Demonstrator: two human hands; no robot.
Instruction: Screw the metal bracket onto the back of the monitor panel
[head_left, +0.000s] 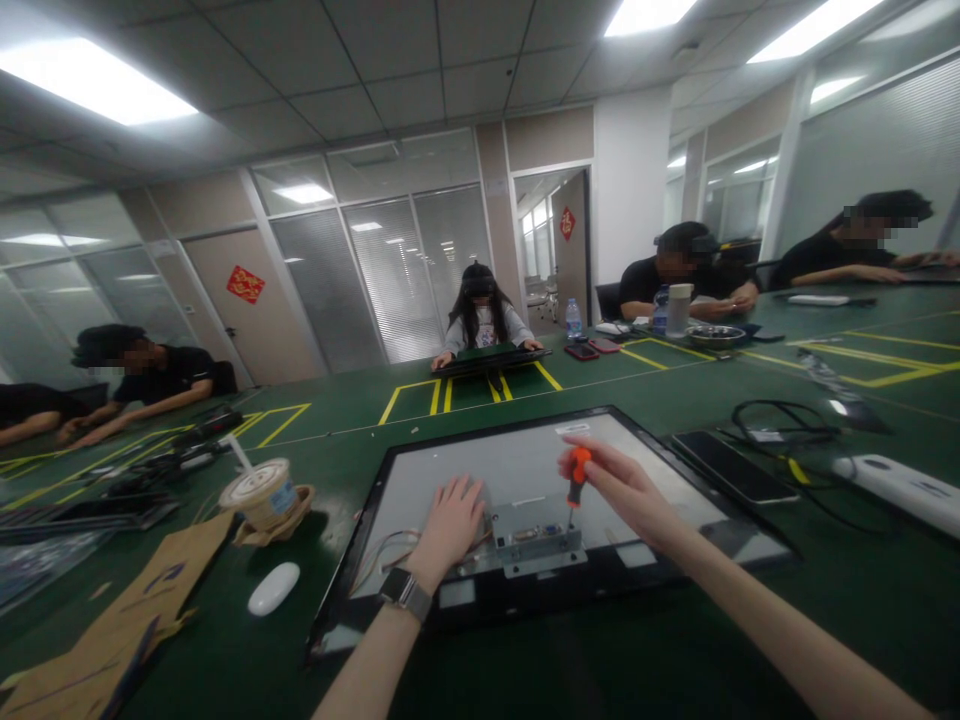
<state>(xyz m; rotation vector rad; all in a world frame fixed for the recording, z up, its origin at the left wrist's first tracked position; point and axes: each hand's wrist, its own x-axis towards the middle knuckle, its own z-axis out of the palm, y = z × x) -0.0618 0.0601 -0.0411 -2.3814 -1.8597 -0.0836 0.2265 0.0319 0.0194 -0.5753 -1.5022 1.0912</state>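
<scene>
Forearms [780,612] bare as far as visible, left hand [451,522] and right hand [628,490] bare too, watch [406,592] on left wrist: dark rectangular face, broad grey band.

Screwdriver tip [571,518] too small (contact unclear), brown paper [105,640] cropped left, white device [907,490] right

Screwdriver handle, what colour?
Screwdriver handle: orange, with a dark lower part; best seen in the head view.

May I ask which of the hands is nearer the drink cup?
Left. The left hand is right of the cup; the right hand, holding a screwdriver, is farther right.
</scene>
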